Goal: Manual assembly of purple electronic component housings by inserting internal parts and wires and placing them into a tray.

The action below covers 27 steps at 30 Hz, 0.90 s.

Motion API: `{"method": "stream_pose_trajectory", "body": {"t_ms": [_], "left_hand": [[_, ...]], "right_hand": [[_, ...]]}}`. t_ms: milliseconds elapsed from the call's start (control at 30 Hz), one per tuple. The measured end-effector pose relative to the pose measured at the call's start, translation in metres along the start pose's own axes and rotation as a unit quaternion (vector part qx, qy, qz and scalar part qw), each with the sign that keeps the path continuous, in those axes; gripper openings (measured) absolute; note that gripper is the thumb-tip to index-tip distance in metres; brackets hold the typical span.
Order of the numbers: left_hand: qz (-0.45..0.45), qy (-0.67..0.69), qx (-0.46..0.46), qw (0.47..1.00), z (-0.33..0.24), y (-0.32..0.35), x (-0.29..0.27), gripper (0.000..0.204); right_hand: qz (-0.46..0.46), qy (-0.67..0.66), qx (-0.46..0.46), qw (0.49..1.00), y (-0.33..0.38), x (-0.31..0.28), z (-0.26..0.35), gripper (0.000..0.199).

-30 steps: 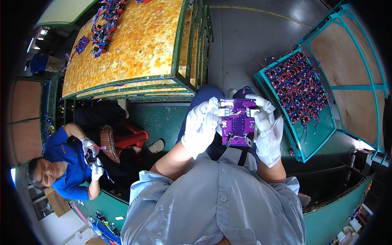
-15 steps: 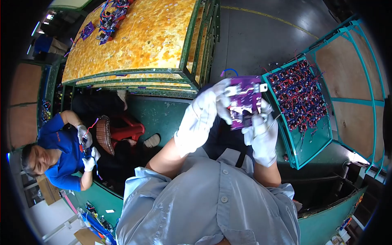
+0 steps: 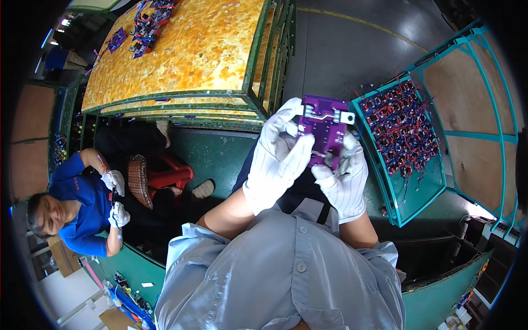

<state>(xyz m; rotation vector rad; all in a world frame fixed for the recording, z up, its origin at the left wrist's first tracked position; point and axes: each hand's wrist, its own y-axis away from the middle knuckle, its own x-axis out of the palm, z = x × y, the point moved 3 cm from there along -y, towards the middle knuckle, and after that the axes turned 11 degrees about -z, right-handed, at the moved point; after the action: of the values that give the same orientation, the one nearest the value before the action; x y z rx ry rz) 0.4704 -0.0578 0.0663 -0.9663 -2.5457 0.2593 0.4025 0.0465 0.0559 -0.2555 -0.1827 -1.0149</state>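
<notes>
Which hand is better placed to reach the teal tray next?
Likely the right hand: it is nearer the teal tray. The left hand is farther off, at the left edge of the purple board.

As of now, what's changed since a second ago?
Purple board moved forward, tilted slightly clockwise; right hand shifted from its upper right side to its lower right corner. Unchanged: left hand holding the purple board's left side, board pile in teal tray.

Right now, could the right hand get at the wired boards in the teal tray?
Probably yes: nothing visible blocks the way from the right hand to the wired boards, though it's occupied at the purple board.
</notes>
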Motion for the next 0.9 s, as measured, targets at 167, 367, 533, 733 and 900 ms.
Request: {"method": "stream_pose_trajectory", "body": {"t_ms": [167, 367, 533, 733, 900], "left_hand": [[0.009, -0.128, -0.073, 0.989, 0.012, -0.001, -0.021, 0.034], [-0.011, -0.097, -0.047, 0.994, 0.016, 0.004, -0.021, 0.033], [-0.038, -0.036, 0.029, 0.998, 0.005, 0.008, -0.004, 0.036], [-0.081, 0.189, -0.113, 0.972, 0.014, 0.011, -0.009, 0.034], [-0.047, 0.112, -0.085, 0.989, 0.015, 0.013, -0.010, 0.038]], "right_hand": [[0.049, 0.122, -0.050, 0.990, 0.000, 0.001, 0.001, 0.074], [0.068, 0.236, -0.100, 0.964, 0.000, -0.004, -0.003, 0.076], [-0.027, 0.224, -0.109, 0.968, 0.000, -0.009, -0.004, 0.063], [-0.050, 0.017, 0.124, 0.991, 0.001, -0.018, -0.002, 0.038], [-0.069, -0.094, 0.147, 0.982, 0.003, -0.019, -0.010, 0.042]]}}
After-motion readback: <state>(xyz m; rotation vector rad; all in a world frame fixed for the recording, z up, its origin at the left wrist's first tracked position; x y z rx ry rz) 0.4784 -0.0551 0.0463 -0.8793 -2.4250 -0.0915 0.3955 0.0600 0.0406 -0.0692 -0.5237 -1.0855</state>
